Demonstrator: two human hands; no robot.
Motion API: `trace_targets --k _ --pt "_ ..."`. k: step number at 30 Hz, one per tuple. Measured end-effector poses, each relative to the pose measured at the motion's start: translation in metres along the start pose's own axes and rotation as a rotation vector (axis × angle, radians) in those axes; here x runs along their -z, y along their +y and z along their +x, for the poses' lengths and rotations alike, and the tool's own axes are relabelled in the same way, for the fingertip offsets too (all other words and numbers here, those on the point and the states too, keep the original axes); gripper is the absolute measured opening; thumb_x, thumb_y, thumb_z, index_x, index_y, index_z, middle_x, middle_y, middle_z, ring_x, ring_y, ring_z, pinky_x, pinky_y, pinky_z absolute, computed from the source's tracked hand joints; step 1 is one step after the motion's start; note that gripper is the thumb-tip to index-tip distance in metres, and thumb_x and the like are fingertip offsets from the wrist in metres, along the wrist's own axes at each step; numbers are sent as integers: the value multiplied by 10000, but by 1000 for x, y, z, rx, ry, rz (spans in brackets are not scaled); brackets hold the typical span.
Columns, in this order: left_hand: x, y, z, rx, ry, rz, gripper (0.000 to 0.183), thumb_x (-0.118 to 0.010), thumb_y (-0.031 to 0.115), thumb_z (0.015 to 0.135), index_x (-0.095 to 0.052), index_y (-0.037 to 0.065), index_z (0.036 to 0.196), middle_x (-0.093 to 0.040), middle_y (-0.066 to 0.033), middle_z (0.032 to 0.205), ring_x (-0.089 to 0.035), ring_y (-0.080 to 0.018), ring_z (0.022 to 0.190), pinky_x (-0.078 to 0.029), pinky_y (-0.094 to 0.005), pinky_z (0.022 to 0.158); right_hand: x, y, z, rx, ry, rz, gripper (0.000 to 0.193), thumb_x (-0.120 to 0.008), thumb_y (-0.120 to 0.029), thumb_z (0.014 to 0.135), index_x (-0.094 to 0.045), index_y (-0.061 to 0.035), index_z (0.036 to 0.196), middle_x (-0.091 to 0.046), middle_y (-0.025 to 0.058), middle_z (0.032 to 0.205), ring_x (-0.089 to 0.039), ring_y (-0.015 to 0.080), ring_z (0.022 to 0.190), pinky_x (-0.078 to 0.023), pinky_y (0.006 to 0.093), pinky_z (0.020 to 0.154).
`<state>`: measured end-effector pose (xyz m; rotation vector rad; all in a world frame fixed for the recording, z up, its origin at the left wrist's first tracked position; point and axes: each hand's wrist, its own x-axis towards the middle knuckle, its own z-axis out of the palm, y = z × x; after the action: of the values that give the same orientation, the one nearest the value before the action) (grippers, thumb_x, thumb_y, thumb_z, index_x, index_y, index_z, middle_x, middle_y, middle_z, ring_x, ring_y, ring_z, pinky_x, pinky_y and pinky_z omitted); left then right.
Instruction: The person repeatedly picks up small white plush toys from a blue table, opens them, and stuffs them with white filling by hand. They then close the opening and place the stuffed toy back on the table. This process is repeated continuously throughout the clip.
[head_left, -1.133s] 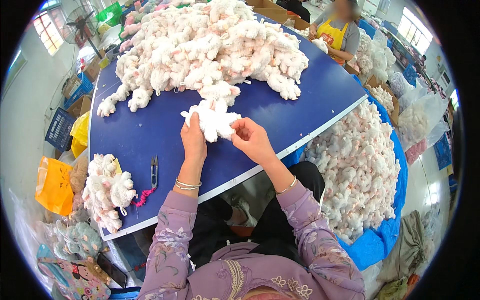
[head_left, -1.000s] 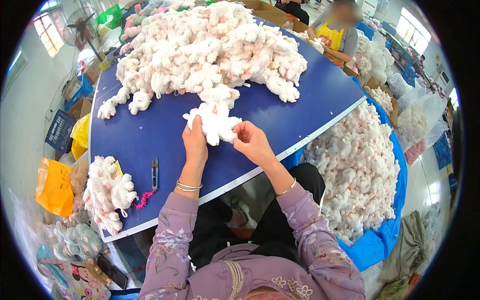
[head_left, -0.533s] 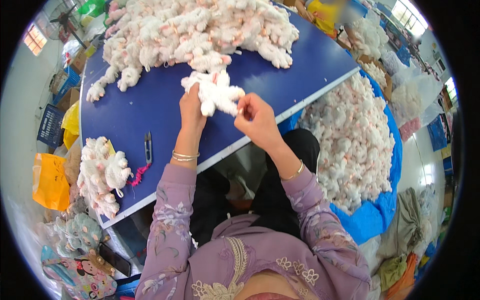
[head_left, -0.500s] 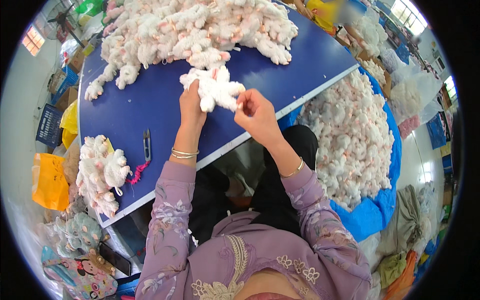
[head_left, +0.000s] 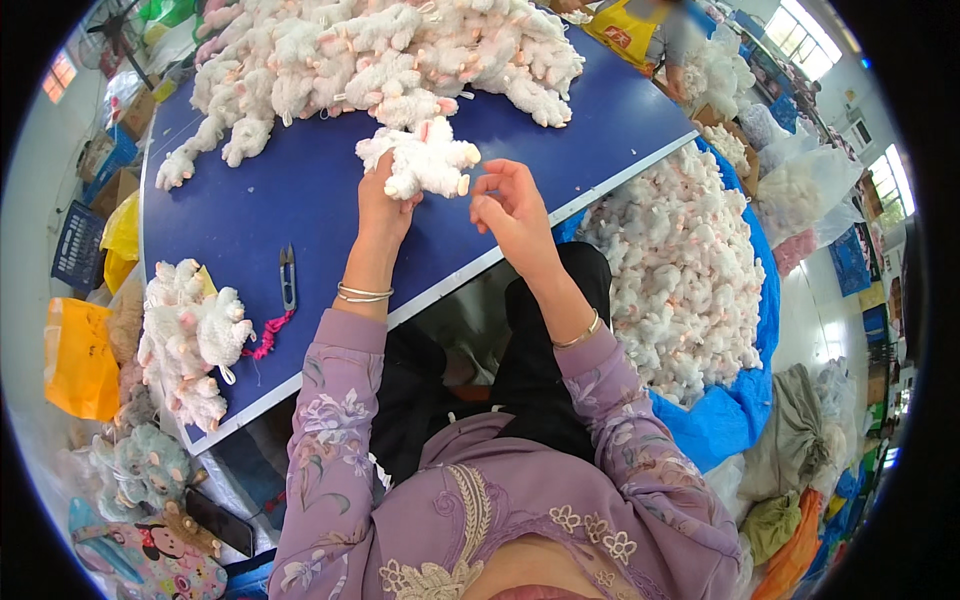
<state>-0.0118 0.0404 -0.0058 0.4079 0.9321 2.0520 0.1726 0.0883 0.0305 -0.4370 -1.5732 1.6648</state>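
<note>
A white plush toy animal (head_left: 428, 160) with pink ears and pale feet is held above the blue table (head_left: 330, 200). My left hand (head_left: 385, 205) grips its left side, the fingers partly hidden behind the fluff. Just right of the toy's feet is my right hand (head_left: 512, 212), its fingers loosely curled and apart, with nothing seen in them. Beyond the toy lies a big heap of similar white plush toys (head_left: 350, 60). Thread snips (head_left: 288, 280) with a pink coiled cord (head_left: 268, 335) rest on the table at the left.
A smaller pile of white toys (head_left: 190, 340) sits at the table's left corner. To the right, a blue-lined container (head_left: 735, 405) is full of white toys (head_left: 680, 270). A yellow bag (head_left: 82, 358), a phone (head_left: 218, 522) and grey plush toys (head_left: 150, 465) are at the left.
My right hand has come away from the toy's feet and its fingers have loosened. My left hand still holds the toy, now turned slightly. The whole view has shifted a little.
</note>
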Motion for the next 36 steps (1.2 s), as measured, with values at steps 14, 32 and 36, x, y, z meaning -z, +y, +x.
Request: trace_targets --k 14,32,36 --pt "5 23 0 -508 283 459 311 -538 312 982 -598 7 958 -650 -57 866 -610 -142 792 -473 -280 696 97 -67 30 358 -18 774 333 -495 -315 980 -569 -32 1141 -632 115 1057 -595 220 853 -485 352 739" --pt "3 0 -2 20 -217 312 271 -554 167 869 -585 27 1099 -641 -50 957 -631 -149 773 -494 -258 658 20 31 44 -198 -98 -12 520 -635 -167 903 -415 11 1340 -625 88 985 -592 108 687 -463 237 593" --pt "8 0 2 154 -291 242 344 -542 239 905 -548 37 1184 -644 -55 1039 -642 -144 836 -517 -267 635 19 21 38 -80 -86 -10 360 -667 -140 886 -548 6 1193 -623 47 862 -545 74 632 -428 225 544"
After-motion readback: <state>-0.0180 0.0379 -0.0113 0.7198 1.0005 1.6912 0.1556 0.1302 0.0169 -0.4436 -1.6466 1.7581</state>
